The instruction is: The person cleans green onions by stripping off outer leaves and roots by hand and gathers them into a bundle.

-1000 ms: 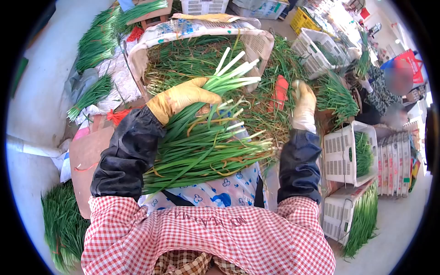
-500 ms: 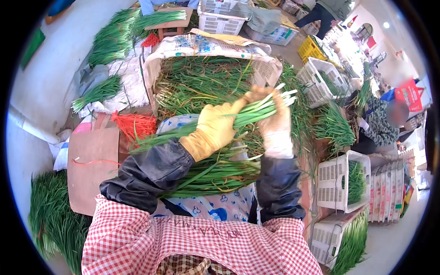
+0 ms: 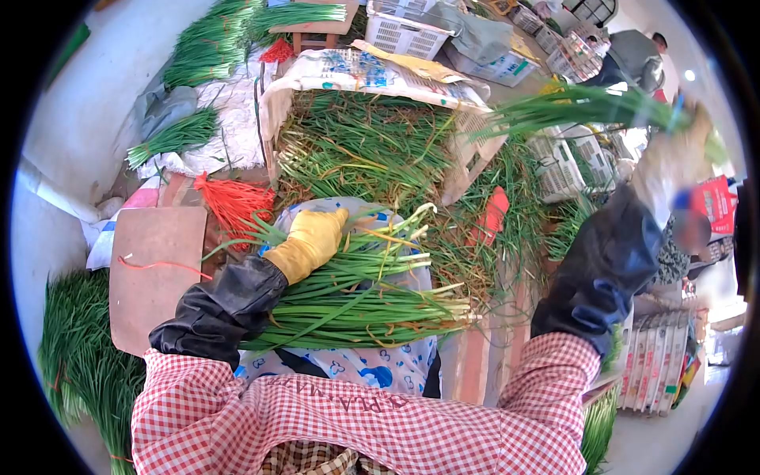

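Note:
My left hand point(image 3: 309, 244), in a yellow glove, is closed at the leafy side of a pile of green chives point(image 3: 360, 317) on my lap. Some leaves poke out beside its fingers. Out to the far right, my right hand point(image 3: 679, 146) is raised and blurred, gripping a bunch of chives point(image 3: 586, 111) whose leaves stretch leftward. Under the pile lies a patterned blue and white cloth point(image 3: 380, 364) across my knees. Just beyond my knees, a white crate point(image 3: 467, 158) lying on its side holds loose green and yellowed leaves point(image 3: 364, 146).
Red ties point(image 3: 233, 206) hang beside a brown board point(image 3: 158, 277) at left. Tied chives point(image 3: 87, 364) stand below it, and more bundles point(image 3: 210, 47) lie at upper left. A red piece point(image 3: 492, 214) rests among scraps. Other people and crates point(image 3: 653, 360) are at right.
My right hand has swung from the middle out to the far right with a bunch of chives. My left hand has lowered leftward onto the pile. The red piece on the scraps has come into sight.

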`<state>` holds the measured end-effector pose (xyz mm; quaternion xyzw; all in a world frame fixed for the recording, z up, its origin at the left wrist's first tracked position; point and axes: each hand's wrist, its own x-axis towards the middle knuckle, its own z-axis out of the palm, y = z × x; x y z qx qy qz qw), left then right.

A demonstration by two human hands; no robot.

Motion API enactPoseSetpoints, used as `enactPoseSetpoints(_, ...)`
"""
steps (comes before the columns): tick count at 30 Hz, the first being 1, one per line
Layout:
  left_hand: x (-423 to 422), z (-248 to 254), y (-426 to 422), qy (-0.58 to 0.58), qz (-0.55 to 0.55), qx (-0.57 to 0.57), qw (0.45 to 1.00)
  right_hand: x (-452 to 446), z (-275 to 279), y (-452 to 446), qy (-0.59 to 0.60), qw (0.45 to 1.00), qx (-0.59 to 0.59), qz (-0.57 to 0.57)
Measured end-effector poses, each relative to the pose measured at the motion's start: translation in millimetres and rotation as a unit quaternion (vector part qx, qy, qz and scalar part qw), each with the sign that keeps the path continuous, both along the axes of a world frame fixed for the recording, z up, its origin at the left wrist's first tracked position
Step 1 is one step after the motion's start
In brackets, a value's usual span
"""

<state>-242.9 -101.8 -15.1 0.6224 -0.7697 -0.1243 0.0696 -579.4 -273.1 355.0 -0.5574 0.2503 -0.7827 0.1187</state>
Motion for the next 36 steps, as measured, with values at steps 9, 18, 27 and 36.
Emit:
enactPoseSetpoints(9,-37,33,44,-0.033,-0.319,0.008,0.947,223,-147,-54,0.526,0.798,-0.293,0.007)
enactPoseSetpoints(18,67,88,-36,0.437,-0.014,0.243,0.866,202,-320,-45,0.663,0.731,-0.096,0.127)
enactPoseSetpoints(27,7,-12,-132,0.898,-0.175,0.402,0.034,196,-296,9,0.621,0.75,-0.052,0.221)
enactPoseSetpoints(36,-1,23,-106,0.854,0.105,0.348,0.373,157,-256,26,0.516,0.851,-0.011,0.096)
